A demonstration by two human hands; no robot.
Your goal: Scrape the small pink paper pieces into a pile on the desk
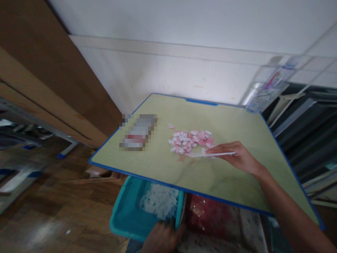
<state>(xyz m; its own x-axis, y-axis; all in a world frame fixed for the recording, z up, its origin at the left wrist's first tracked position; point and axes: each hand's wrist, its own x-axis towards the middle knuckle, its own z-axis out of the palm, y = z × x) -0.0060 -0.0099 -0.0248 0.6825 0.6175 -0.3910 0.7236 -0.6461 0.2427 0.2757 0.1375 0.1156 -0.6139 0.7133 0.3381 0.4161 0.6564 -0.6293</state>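
Here at the yellow-green table (223, 121), the right hand (240, 158) reaches in from the right side, thumb and fingers closed on a thin white strip (222, 154), gripping it near one end so that it lies almost level and points leftward across the surface. And just beyond it sits the pile of small paper pieces (183, 142), white and pink, spread loosely in the middle of the tabletop, a few of them right against the strip and a little one lying off on its own at the far left of the heap. Down below the near edge, the left hand (159, 239) is at the near right corner of a teal basin (119, 216), knuckles up; it is dark and blurred there, and I can't tell whether its fingers grip the rim or merely rest by it. Inside the basin, a mound of white pieces (159, 200) leans toward the right side. Over on the table's left, a pixelated flat object (139, 131) lies well apart from the pile, while a clear bottle (271, 88) stands at the far right corner, close to the white wall (171, 21).
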